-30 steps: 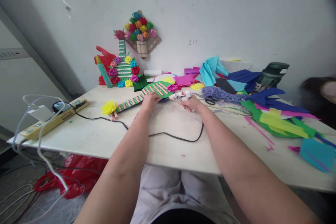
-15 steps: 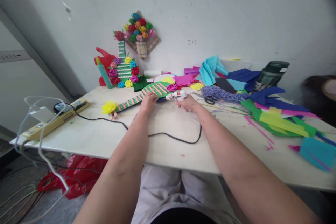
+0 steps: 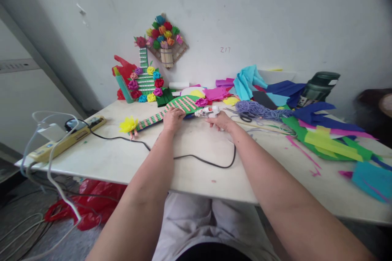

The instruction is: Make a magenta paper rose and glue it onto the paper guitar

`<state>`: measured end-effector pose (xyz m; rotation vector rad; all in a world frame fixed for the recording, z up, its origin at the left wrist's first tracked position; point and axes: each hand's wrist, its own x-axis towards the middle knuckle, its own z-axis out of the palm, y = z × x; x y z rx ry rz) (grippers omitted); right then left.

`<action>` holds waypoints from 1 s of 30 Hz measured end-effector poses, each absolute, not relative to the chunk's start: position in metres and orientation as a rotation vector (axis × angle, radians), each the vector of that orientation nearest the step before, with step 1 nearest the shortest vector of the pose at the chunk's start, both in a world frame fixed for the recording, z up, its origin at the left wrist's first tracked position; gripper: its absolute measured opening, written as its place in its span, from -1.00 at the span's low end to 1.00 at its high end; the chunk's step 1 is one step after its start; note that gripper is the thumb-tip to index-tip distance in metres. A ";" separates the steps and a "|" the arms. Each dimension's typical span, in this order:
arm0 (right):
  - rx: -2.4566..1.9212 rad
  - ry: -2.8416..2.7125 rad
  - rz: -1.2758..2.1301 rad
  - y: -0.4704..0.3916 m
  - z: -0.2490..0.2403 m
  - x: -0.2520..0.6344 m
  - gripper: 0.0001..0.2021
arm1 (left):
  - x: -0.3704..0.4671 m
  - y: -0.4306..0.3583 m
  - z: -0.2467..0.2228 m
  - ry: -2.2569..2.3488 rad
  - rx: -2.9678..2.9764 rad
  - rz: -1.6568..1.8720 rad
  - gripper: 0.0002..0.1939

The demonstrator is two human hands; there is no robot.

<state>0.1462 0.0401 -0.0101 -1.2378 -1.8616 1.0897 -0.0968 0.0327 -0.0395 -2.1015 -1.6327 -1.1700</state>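
Observation:
A guitar-shaped paper craft (image 3: 155, 118), green with pale pink strips across it, lies on the table. A yellow paper flower (image 3: 128, 124) sits at its narrow end, and a magenta paper rose (image 3: 201, 102) at its wide end. My left hand (image 3: 174, 120) is closed on the craft's near edge, around its middle, with the fingertips partly hidden. In my right hand (image 3: 221, 121) is a white hot glue gun (image 3: 208, 111), its nozzle pointing left beside the craft's wide end. A black cord (image 3: 211, 164) loops over the table below.
A finished guitar craft with roses (image 3: 145, 77) leans on the wall beside a green glue bottle (image 3: 124, 87). Scissors (image 3: 244, 118), purple yarn (image 3: 260, 109), coloured paper (image 3: 333, 142) and a dark bottle (image 3: 318, 87) lie to the right. A power strip (image 3: 67, 138) occupies the left edge.
The view has shifted very slightly. Both hands, the glue gun and the craft hold practically the same positions.

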 end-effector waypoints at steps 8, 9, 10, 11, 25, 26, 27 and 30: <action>-1.128 -1.829 1.173 0.044 -0.012 0.161 -0.87 | -0.084 0.033 -0.034 -1.618 -2.116 -1.099 -0.83; -1.133 -1.827 1.165 0.044 -0.012 0.161 -0.87 | -0.084 0.034 -0.035 -1.617 -2.118 -1.103 -0.82; -1.145 -1.829 1.157 0.044 -0.012 0.161 -0.86 | -0.085 0.034 -0.035 -1.616 -2.122 -1.109 -0.82; -1.166 -1.833 1.148 0.043 -0.011 0.160 -0.85 | -0.085 0.035 -0.036 -1.613 -2.129 -1.118 -0.82; -1.350 -1.876 1.023 0.030 -0.001 0.145 -0.84 | -0.085 0.038 -0.039 -1.609 -2.155 -1.148 -0.81; -1.353 -1.877 1.014 0.030 -0.001 0.144 -0.84 | -0.085 0.038 -0.040 -1.606 -2.159 -1.156 -0.81; -1.354 -1.884 1.007 0.030 -0.001 0.144 -0.83 | -0.086 0.038 -0.040 -1.607 -2.159 -1.161 -0.81; -1.362 -1.904 0.987 0.031 -0.001 0.144 -0.82 | -0.086 0.039 -0.041 -1.614 -2.158 -1.162 -0.81</action>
